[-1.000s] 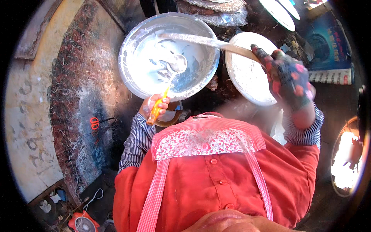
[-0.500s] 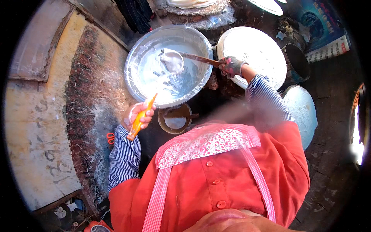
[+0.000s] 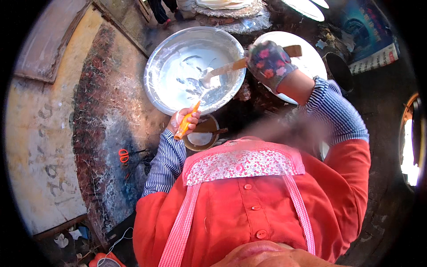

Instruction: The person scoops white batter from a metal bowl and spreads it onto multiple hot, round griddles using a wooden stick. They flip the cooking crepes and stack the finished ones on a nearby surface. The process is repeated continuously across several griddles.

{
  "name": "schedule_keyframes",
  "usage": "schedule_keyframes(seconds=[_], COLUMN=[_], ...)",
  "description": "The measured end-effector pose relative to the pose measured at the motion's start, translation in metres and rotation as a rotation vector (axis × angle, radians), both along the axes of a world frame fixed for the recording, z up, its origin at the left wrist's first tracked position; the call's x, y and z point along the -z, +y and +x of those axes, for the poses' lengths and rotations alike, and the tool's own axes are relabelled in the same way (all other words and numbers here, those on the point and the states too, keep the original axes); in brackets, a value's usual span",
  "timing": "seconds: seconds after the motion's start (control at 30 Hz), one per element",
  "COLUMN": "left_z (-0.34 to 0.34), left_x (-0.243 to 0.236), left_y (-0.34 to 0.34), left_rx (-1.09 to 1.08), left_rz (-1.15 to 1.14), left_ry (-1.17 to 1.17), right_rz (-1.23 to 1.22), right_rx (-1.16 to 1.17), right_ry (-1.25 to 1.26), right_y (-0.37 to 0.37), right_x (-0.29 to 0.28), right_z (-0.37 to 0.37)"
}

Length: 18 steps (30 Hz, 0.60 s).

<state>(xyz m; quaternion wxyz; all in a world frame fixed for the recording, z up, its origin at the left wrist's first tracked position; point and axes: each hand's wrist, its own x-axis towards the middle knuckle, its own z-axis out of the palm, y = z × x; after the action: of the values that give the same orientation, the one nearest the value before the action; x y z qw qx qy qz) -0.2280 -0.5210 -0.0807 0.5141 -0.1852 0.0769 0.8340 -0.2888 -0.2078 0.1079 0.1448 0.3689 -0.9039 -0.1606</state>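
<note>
At the far grey basin (image 3: 155, 58), my 2 hands grip.
Left hand (image 3: 177, 118): orange handle (image 3: 183, 127); gloved right hand (image 3: 270, 64): wooden-handled tool (image 3: 239, 64) reaching inside.

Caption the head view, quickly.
Left hand holds an orange implement, gloved right hand a wooden-handled tool over a basin of white liquid.

Two hands (image 3: 176, 119) (image 3: 270, 65); one silvery basin (image 3: 155, 91); one orange tool (image 3: 183, 127); one wooden-handled tool (image 3: 226, 69); three shirt buttons (image 3: 255, 208).
</note>
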Motion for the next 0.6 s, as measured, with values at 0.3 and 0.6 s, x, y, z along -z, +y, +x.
schedule_keyframes(seconds=[0.3,0.6], left_z=[-0.012,-0.005], left_x=[-0.002,-0.022], left_y=[0.012,-0.03], left_rx=[0.027,-0.04], left_rz=[-0.053,-0.105], left_ry=[0.01,0.051], right_rz=[-0.614,-0.069], right_rx=[-0.255,0.604], right_ry=[-0.375,-0.41], right_y=[0.01,0.058], right_x=[-0.092,0.038], right_z=[0.008,-0.006])
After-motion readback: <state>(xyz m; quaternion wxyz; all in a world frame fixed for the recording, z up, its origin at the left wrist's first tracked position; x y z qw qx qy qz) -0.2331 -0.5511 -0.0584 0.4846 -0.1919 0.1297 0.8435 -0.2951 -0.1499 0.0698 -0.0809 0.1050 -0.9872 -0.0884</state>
